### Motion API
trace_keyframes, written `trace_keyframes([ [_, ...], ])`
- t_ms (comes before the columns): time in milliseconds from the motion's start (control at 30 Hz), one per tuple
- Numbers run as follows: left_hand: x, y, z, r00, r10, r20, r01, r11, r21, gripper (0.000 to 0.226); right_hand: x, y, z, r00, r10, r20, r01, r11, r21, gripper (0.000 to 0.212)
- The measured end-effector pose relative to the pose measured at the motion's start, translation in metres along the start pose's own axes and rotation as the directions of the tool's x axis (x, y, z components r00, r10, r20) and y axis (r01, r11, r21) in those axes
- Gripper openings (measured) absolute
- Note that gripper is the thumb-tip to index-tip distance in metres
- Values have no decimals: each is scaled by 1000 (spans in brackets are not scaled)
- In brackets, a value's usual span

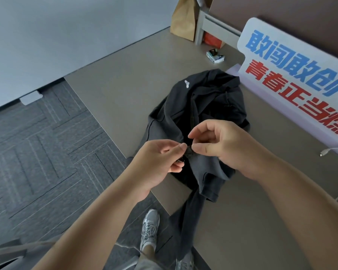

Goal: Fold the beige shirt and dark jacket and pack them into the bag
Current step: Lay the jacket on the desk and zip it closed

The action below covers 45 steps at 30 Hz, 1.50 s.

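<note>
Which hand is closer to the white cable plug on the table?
Right. The right hand pinches the dark jacket left of the cable plug; the left hand pinches it farther left.

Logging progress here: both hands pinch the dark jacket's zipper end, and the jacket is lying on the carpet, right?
Wrong surface. The head view shows the dark jacket lying on the grey table, while the left hand and right hand pinch its zipper end.
</note>
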<state>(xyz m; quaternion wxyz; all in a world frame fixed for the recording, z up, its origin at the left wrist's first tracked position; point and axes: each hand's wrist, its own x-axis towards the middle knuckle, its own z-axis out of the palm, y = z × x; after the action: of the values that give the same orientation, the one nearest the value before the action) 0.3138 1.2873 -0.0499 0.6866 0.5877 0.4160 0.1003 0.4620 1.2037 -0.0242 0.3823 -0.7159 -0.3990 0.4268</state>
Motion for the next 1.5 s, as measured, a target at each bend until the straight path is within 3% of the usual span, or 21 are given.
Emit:
trace_keyframes([
  [100, 1, 5, 1, 998, -53, 25, 57, 976, -209, 23, -3, 4, 3, 1000, 21, -22, -20, 999, 25, 10],
  [167, 0, 6, 1, 998, -46, 35, 54, 954, -296, 25, -6, 8, 8, 997, 75, 16, -77, 987, 140, 12],
  [267, 2, 2, -1, 1000, -11, 20, 18, 934, -358, 18, -6, 11, 13, 986, 165, 11, -152, 876, 458, 15],
  [367, 4, -2, -4, 999, 26, 33, -12, 929, -371, 12, -2, 9, 13, 977, 210, 46, -195, 774, 602, 18],
  [600, 8, -8, -16, 991, 80, 109, -4, 827, -563, 25, 10, 15, 16, 992, 115, 59, -129, 861, 492, 20],
  [767, 12, -14, -16, 991, 86, 107, -13, 836, -549, 31, 15, 19, 20, 996, 55, 71, -83, 866, 493, 10],
  [900, 15, -15, -17, 992, 77, 100, -7, 823, -568, 37, 17, 19, 19, 997, 52, 65, -77, 863, 500, 17],
  [1033, 17, -14, -16, 997, 66, 45, -36, 872, -487, 34, 17, 23, 18, 998, 58, 27, -63, 837, 543, 5],
  [1167, 17, -16, -13, 997, 57, 53, -27, 890, -454, 27, 13, 27, 21, 996, 69, -52, -23, 797, 603, 38],
  [1333, 17, -21, -10, 995, 48, 89, -3, 894, -448, 25, 10, 39, 21, 993, 122, -13, -96, 840, 534, 23],
  [1433, 18, -24, -10, 995, 47, 87, -3, 893, -449, 25, 7, 43, 24, 990, 135, 44, -139, 857, 496, 56],
  [1500, 19, -26, -10, 995, 41, 89, 3, 896, -445, 25, 7, 47, 26, 991, 125, 41, -129, 858, 497, 59],
])
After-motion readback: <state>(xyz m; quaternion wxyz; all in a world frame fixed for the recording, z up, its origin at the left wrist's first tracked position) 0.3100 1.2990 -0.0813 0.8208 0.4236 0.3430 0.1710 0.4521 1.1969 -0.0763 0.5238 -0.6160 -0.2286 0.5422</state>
